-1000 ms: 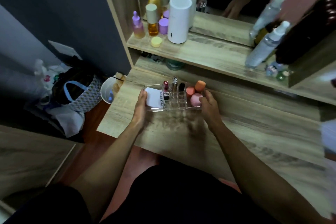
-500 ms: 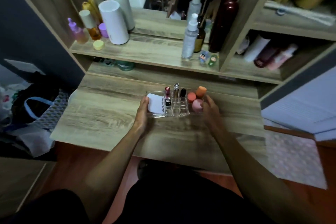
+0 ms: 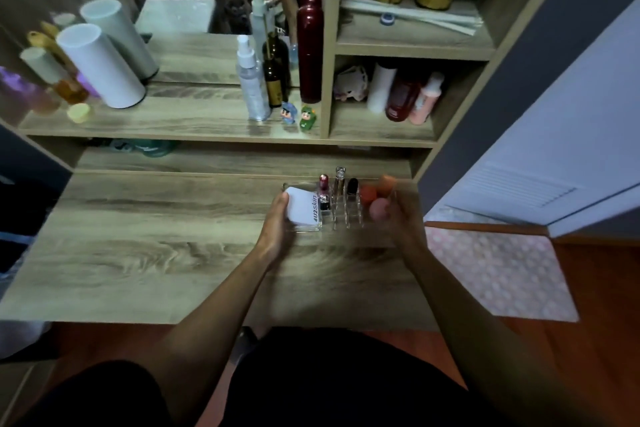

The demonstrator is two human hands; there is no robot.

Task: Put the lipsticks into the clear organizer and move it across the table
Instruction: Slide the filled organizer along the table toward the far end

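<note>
Head view: both hands, left (image 3: 277,229) and right (image 3: 403,218), grip the clear organizer (image 3: 341,215) ends.

Dim room: wooden vanity desk (image 3: 138,253), mirror (image 3: 194,10), shelves (image 3: 412,48), reddish floor (image 3: 595,288)

Right hand (image 3: 401,218) is blurring, hiding the organizer's (image 3: 341,218) right end; sponges (image 3: 375,199) are smearing; left shelf bottles (image 3: 52,87) are blurring, cut by the edge.

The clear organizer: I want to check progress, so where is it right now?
The clear organizer sits at the tabletop's far right, held between the left hand and right hand.
</note>
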